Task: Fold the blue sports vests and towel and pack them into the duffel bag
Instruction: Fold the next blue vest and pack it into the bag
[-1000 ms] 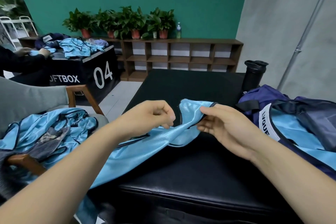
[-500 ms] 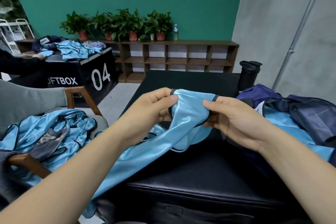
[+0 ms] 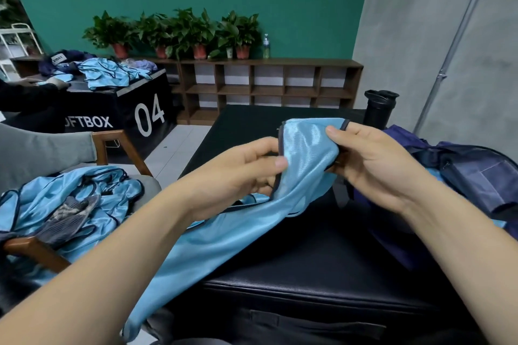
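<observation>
Left hand (image 3: 246, 173) and right hand (image 3: 372, 165) each pinch 1 edge of the blue vest (image 3: 305, 154) above the black box (image 3: 322, 246) — probably squaring it for folding.

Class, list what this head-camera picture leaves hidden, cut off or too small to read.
All in the head view:
- vest: part hidden behind the left forearm.
- right hand: fingers hidden behind the vest.
- duffel bag: cut off by the right edge.
- box lettering: start hidden by the chair.
- bottle: label too small.
</observation>
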Demonstrator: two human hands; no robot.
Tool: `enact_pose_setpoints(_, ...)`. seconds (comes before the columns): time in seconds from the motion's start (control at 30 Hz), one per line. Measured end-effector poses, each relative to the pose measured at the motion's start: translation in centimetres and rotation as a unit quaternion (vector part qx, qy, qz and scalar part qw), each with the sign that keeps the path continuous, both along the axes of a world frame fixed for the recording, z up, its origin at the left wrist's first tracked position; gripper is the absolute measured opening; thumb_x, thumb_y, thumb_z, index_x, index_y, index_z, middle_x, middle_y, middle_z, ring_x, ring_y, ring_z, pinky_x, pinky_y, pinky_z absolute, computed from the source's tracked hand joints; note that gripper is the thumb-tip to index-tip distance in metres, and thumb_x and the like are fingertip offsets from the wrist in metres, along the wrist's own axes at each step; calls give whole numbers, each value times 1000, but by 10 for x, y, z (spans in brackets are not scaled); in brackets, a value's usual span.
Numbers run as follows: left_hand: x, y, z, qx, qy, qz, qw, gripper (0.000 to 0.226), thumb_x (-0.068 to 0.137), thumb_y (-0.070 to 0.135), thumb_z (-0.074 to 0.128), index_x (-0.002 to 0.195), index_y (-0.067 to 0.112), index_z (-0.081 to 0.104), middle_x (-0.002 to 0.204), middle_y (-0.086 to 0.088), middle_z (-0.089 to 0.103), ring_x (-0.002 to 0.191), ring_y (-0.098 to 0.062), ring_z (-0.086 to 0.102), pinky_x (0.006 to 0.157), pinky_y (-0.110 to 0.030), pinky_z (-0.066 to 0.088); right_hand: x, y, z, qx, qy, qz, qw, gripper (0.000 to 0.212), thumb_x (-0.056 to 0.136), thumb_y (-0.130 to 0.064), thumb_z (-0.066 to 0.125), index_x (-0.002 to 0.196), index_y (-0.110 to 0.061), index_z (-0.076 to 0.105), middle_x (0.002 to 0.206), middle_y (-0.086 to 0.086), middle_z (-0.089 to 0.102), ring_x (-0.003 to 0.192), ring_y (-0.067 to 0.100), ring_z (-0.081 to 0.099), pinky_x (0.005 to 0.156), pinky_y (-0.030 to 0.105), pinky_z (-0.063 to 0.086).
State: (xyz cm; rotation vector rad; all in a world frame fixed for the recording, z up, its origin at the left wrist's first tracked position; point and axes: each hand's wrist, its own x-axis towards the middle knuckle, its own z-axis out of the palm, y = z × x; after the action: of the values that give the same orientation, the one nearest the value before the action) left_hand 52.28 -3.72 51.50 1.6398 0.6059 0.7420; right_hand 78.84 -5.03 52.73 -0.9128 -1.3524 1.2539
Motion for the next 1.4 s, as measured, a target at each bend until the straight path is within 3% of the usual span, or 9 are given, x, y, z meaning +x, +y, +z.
enact_pose_setpoints(0.13, -7, -1, 3, 30, 43, -7, 999, 10, 104, 10, 62, 105, 5, 71, 81, -10, 57, 82, -24, 51, 87, -34, 45, 12, -2, 14, -7, -17, -3, 1000, 36, 108, -20, 56, 136, 0, 67, 137, 26, 66, 111, 29, 65, 92, 37, 59)
enact_pose_setpoints(0.3, -6, -3, 0, 61, 73, 16, 995, 13, 105, 10, 60, 112, 11, 71, 110, 0, 73, 107, -16, 67, 99, -40, 49, 13, -3, 30, -38, -75, -1, 997, 37, 108, -22, 57, 134, 2, 67, 135, 32, 64, 109, 31, 62, 93, 42, 55)
enact_pose_setpoints(0.4, 3, -7, -8, 71, 116, 2, 991, 17, 106, 11, 61, 113, 22, 72, 116, 3, 74, 109, -15, 68, 101, -37, 49, 8, -7, 48, -46, -104, 14, 993, 35, 108, -20, 56, 130, 5, 66, 107, 19, 73, 92, 22, 67, 74, 31, 61)
enact_pose_setpoints(0.5, 6, -15, -12, 74, 181, -33, 980, 13, 107, 27, 59, 106, 24, 71, 110, 0, 78, 100, -41, 63, 96, -55, 45, 6, -12, 73, -47, -126, 25, 991, 29, 110, -17, 51, 127, 2, 66, 84, 4, 73, 66, 10, 67, 53, 22, 56)
enact_pose_setpoints(0.57, 4, -18, -10, 75, 203, -44, 975, 25, 107, 36, 55, 105, 16, 68, 105, -7, 79, 106, -45, 64, 102, -64, 44, 7, -16, 88, -43, -153, 36, 987, 34, 110, -20, 52, 130, 2, 68, 100, 10, 77, 79, 14, 71, 62, 28, 61)
enact_pose_setpoints(0.7, -9, -13, -6, 78, 181, -22, 980, 52, 103, 55, 61, 104, 3, 61, 96, -24, 59, 84, -34, 53, 84, -50, 38, 18, -22, 106, -40, -196, 19, 980, 37, 108, -26, 56, 133, -3, 70, 125, 21, 72, 101, 26, 65, 90, 43, 58)
enact_pose_setpoints(0.97, -31, -7, -2, 115, 154, 12, 981, 47, 107, 45, 62, 84, 4, 56, 82, -10, 45, 79, -25, 40, 85, -43, 36, 28, -24, 126, -24, -162, -48, 985, 44, 107, -23, 59, 141, 5, 60, 105, 9, 72, 79, 15, 73, 65, 30, 62)
enact_pose_setpoints(1.1, -26, -15, 4, 104, 106, 23, 989, 32, 107, 38, 57, 119, 14, 75, 112, -2, 75, 101, -23, 66, 98, -44, 48, 8, -23, 123, -26, -178, -15, 984, 43, 108, -25, 59, 139, 4, 62, 105, 9, 72, 81, 17, 69, 70, 32, 62)
enact_pose_setpoints(1.4, -10, -14, 14, 17, -88, 117, 989, 50, 111, 45, 47, 138, 8, 67, 136, -10, 72, 128, -27, 67, 113, -51, 48, -57, -13, 76, -25, -266, 30, 963, 28, 109, -30, 60, 116, -8, 75, 99, 6, 78, 78, 10, 68, 75, 33, 58)
